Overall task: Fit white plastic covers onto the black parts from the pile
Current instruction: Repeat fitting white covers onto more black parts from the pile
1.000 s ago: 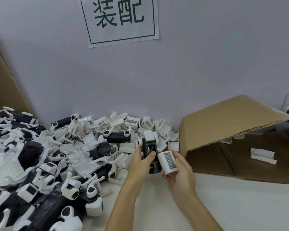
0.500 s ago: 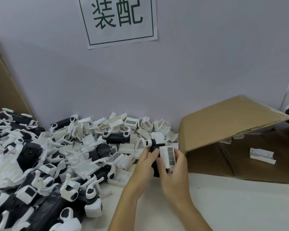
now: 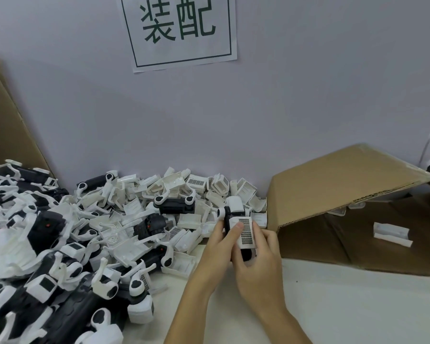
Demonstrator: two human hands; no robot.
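From the head camera, both hands meet just right of the frame's centre, over the edge of the bench, a smooth off-white surface. The left hand curls around a black part, a matte, blocky piece of moulded plastic held roughly upright, its thumb pressing against the front face. The right hand wraps around the same piece from the 3 o'clock side, fingers curled behind it. A white plastic cover, a small rectangular shell with a dark printed grid patch on its face, sits against the front of the black part under the left thumb; whether it is fully seated cannot be told. A second white cap shows at the part's upper end, at 12 o'clock from the hands.

At 9 o'clock from the hands spreads the pile, a loose heap of glossy white shells, hooked white clips and chunky black bodies, running from the wall down to the lower-left corner of the frame.

At 3 o'clock lies a cardboard box on its side, brown and corrugated at its cut edge, its mouth facing the person. Inside it rests a single white channel-shaped piece.

At 12 o'clock, on the pale lilac wall, hangs a paper sign with two dark green characters in a thin rectangular border. Another cardboard sheet leans at the far left edge.
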